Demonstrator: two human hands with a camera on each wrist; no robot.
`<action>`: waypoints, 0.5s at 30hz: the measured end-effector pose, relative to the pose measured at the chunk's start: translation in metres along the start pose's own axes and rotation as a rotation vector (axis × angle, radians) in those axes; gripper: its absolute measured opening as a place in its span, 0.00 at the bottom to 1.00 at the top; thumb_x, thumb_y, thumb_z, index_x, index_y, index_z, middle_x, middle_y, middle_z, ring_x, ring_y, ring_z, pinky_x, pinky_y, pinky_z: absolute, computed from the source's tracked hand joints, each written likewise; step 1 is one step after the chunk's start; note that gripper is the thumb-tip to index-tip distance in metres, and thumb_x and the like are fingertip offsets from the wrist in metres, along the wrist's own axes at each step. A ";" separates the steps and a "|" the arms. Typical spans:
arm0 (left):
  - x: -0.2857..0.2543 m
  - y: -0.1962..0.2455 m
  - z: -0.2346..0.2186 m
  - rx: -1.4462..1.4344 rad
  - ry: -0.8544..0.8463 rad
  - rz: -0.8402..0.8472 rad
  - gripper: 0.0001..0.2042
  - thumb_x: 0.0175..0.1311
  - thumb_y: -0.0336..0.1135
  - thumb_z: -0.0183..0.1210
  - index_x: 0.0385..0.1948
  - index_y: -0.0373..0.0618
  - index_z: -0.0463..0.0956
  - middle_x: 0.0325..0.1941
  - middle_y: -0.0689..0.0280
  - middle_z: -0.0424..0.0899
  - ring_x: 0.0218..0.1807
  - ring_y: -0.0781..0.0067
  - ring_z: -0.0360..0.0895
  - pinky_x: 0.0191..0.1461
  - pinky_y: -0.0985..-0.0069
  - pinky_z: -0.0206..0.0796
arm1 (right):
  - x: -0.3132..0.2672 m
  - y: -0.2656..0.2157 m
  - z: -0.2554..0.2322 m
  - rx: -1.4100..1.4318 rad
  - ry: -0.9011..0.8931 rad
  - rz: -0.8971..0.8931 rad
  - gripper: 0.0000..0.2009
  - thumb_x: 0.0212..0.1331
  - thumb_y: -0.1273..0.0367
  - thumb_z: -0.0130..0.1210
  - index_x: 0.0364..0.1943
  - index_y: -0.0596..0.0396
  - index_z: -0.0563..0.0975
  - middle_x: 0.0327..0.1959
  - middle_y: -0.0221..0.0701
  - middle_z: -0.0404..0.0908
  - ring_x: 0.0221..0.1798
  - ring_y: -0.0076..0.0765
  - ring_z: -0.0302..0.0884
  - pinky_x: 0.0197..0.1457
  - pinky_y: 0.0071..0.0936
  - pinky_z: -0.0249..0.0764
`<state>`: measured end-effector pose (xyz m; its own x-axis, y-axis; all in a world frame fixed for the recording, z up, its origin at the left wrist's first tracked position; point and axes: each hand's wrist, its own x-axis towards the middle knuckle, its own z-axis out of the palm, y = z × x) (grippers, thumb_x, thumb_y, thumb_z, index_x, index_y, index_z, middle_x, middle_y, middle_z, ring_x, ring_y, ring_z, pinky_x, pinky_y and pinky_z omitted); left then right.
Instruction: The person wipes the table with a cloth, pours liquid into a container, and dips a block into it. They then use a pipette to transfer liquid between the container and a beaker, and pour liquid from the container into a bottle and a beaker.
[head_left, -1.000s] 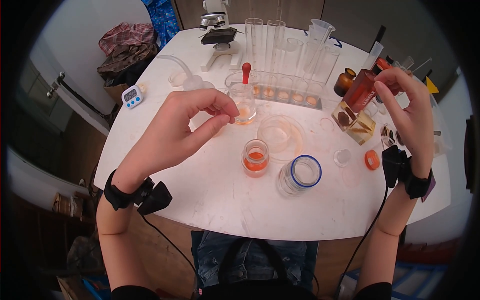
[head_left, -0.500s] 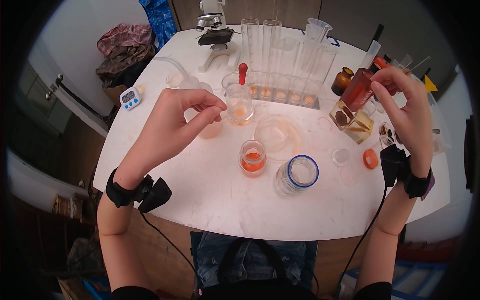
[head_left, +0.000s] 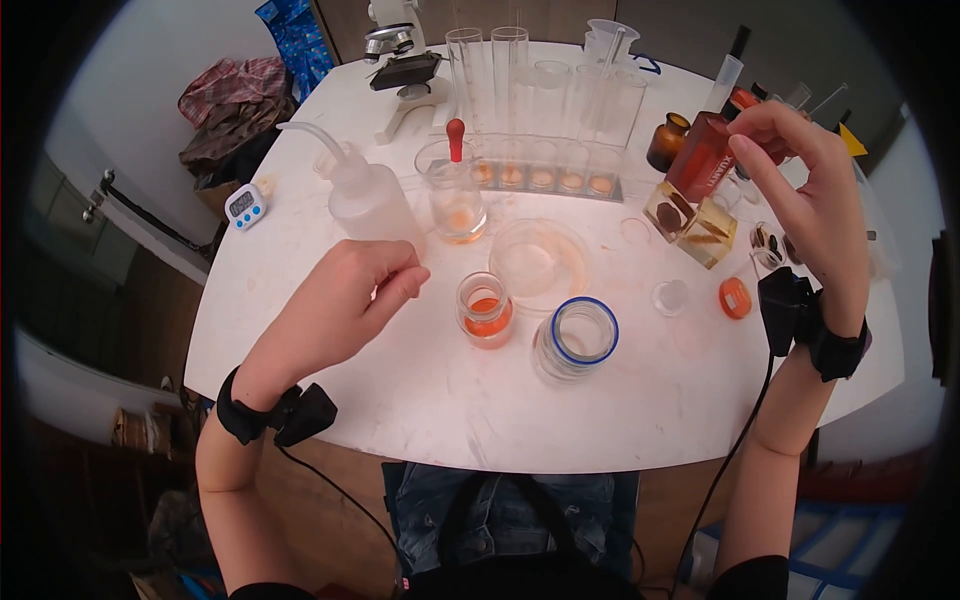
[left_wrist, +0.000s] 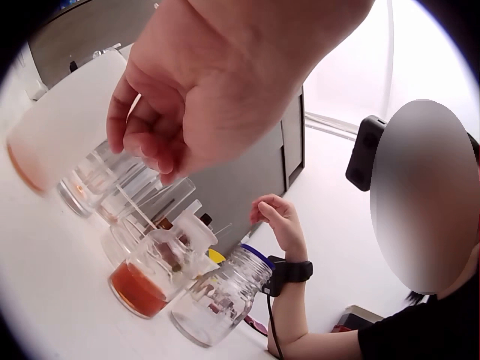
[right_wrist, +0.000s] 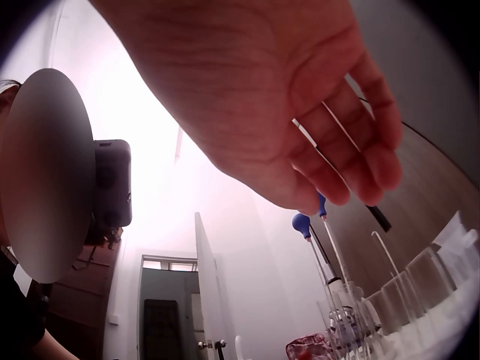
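My left hand [head_left: 335, 305] hovers over the table's left side, fingers loosely curled and nothing between them. Just beyond it stands a white plastic wash bottle [head_left: 370, 205] with a bent spout. To its right are a small glass bottle of orange liquid [head_left: 485, 318] and a clear jar [head_left: 570, 362] with a blue rim. Behind these, a glass vessel of clear liquid [head_left: 460, 212] has a red-bulbed dropper [head_left: 455, 140] in it. My right hand [head_left: 805, 180] is raised at the right, fingers relaxed and holding nothing, overlapping a red bottle [head_left: 700, 165] in the head view.
A shallow glass dish [head_left: 500, 285] lies mid-table. Farther back are a rack [head_left: 610, 190] with orange-bottomed tubes, tall glass cylinders and a microscope [head_left: 405, 75]. Clear blocks [head_left: 707, 240], an amber bottle [head_left: 665, 150] and an orange cap [head_left: 735, 298] sit at the right; a timer [head_left: 245, 206] at the left.
My left hand has drawn back toward me from near the glass vessel, uncovering the wash bottle. The right hand stays raised in nearly the same place. The head view has shifted slightly.
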<state>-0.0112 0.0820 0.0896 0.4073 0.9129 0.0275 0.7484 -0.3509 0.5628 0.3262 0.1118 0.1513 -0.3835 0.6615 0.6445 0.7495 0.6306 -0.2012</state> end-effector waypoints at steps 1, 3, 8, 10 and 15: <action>-0.002 -0.001 0.005 0.005 -0.037 0.105 0.08 0.53 0.29 0.61 0.29 0.38 0.71 0.28 0.64 0.77 0.30 0.72 0.72 0.35 0.77 0.64 | 0.000 0.001 -0.001 -0.002 0.001 0.004 0.08 0.55 0.69 0.54 0.28 0.61 0.75 0.24 0.32 0.79 0.27 0.26 0.74 0.34 0.19 0.69; -0.003 -0.003 0.015 -0.015 -0.073 0.106 0.13 0.52 0.31 0.62 0.36 0.39 0.69 0.36 0.64 0.75 0.36 0.70 0.71 0.40 0.75 0.64 | 0.000 0.003 -0.002 -0.014 -0.013 -0.027 0.08 0.55 0.69 0.54 0.28 0.61 0.74 0.24 0.32 0.79 0.26 0.26 0.74 0.34 0.19 0.70; 0.005 -0.007 0.031 -0.096 -0.196 0.097 0.30 0.46 0.37 0.69 0.52 0.42 0.64 0.52 0.62 0.70 0.53 0.67 0.68 0.55 0.73 0.61 | -0.001 0.002 -0.003 0.009 -0.012 -0.025 0.08 0.56 0.69 0.53 0.28 0.61 0.74 0.24 0.32 0.79 0.26 0.26 0.75 0.33 0.18 0.70; 0.011 -0.011 0.039 -0.141 -0.193 0.141 0.31 0.44 0.37 0.70 0.52 0.42 0.65 0.52 0.63 0.71 0.53 0.68 0.69 0.56 0.73 0.61 | -0.002 0.004 -0.005 0.011 -0.005 -0.026 0.08 0.56 0.69 0.53 0.28 0.61 0.74 0.24 0.32 0.79 0.26 0.25 0.75 0.33 0.18 0.70; 0.017 -0.012 0.057 -0.312 -0.193 0.167 0.27 0.43 0.36 0.70 0.47 0.39 0.69 0.48 0.59 0.74 0.51 0.64 0.71 0.58 0.73 0.61 | -0.004 0.005 -0.009 0.012 -0.018 -0.038 0.08 0.56 0.69 0.53 0.29 0.61 0.74 0.24 0.32 0.79 0.26 0.24 0.74 0.33 0.18 0.70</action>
<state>0.0166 0.0894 0.0362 0.6230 0.7822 0.0014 0.4804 -0.3840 0.7885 0.3360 0.1090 0.1542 -0.4213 0.6440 0.6385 0.7278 0.6602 -0.1857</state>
